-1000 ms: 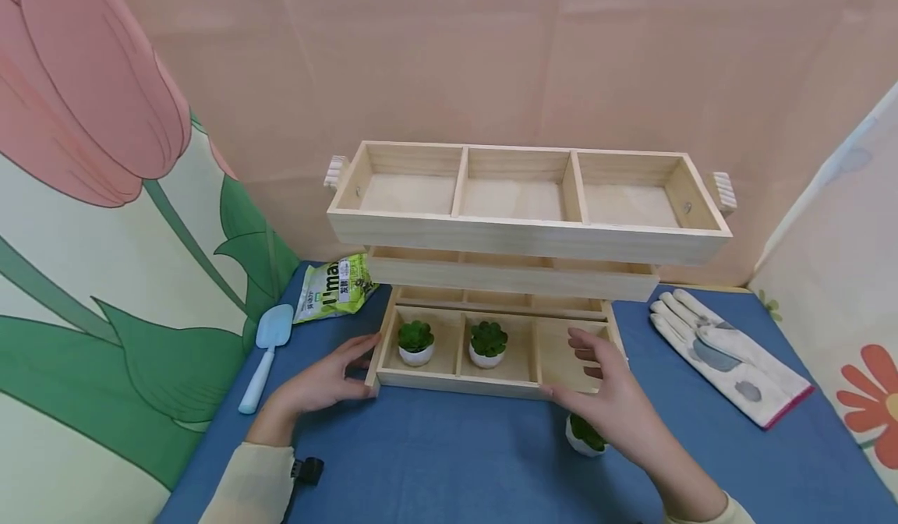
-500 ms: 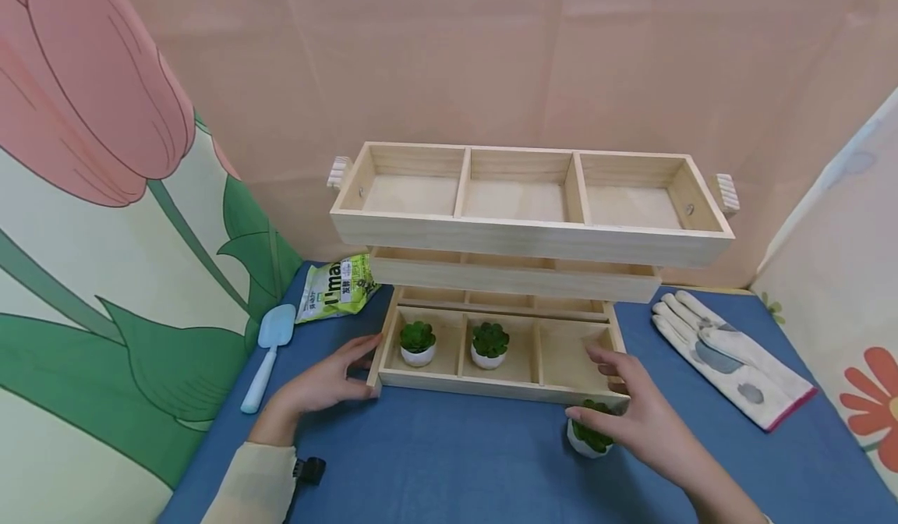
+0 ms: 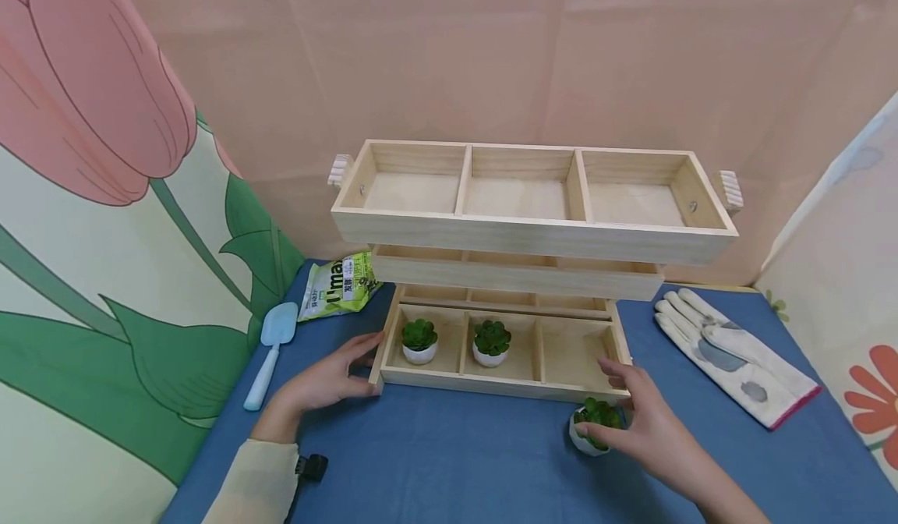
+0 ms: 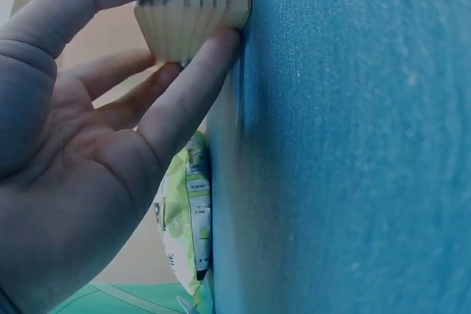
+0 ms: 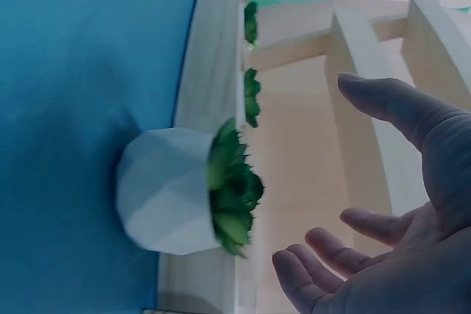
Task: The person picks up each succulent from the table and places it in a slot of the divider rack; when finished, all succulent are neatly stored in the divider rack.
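In the head view the right hand (image 3: pixel 647 424) partly covers the potted succulent (image 3: pixel 595 413) before the right front corner of the wooden shelf (image 3: pixel 533 232); the right wrist view shows it whole, the spread fingers clear of it. The left hand (image 3: pixel 335 376), some fingertips hidden from the head, pinches the shelf's left end.

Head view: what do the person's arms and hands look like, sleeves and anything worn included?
Left hand: bare, with a loose cream sleeve and a small black device beside the cuff. Right hand: also bare; no sleeve shows there.
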`<control>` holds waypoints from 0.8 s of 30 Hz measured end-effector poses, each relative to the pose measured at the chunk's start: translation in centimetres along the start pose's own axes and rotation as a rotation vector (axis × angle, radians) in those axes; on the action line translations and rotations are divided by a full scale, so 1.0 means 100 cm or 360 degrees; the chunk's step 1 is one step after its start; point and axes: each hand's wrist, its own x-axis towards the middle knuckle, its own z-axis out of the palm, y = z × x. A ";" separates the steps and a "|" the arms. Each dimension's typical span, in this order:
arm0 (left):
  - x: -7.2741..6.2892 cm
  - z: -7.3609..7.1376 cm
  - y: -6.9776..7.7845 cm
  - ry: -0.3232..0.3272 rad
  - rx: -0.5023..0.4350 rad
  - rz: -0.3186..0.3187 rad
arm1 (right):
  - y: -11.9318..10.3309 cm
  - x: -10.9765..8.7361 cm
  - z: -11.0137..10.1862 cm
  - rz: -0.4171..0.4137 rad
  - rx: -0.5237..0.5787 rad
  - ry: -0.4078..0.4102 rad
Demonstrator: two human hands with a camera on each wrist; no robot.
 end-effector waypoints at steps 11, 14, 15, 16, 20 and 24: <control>0.000 0.000 0.000 -0.0001 -0.0007 0.0002 | 0.016 -0.009 0.021 0.0092 -0.0128 0.0082; 0.000 0.000 0.000 -0.0001 -0.0006 0.0006 | 0.017 -0.011 0.029 0.0118 -0.0122 0.0110; 0.000 0.000 0.000 -0.0002 -0.0005 0.0009 | 0.017 -0.011 0.031 0.0138 -0.0127 0.0119; 0.000 0.000 0.000 -0.0003 -0.0004 0.0010 | 0.017 -0.011 0.032 0.0159 -0.0124 0.0121; 0.001 0.000 0.000 -0.0002 -0.0006 0.0006 | 0.019 -0.009 0.034 0.0241 -0.0115 0.0101; 0.000 0.001 0.001 -0.0001 -0.0006 -0.0011 | 0.023 -0.008 0.036 0.0306 -0.0082 0.0072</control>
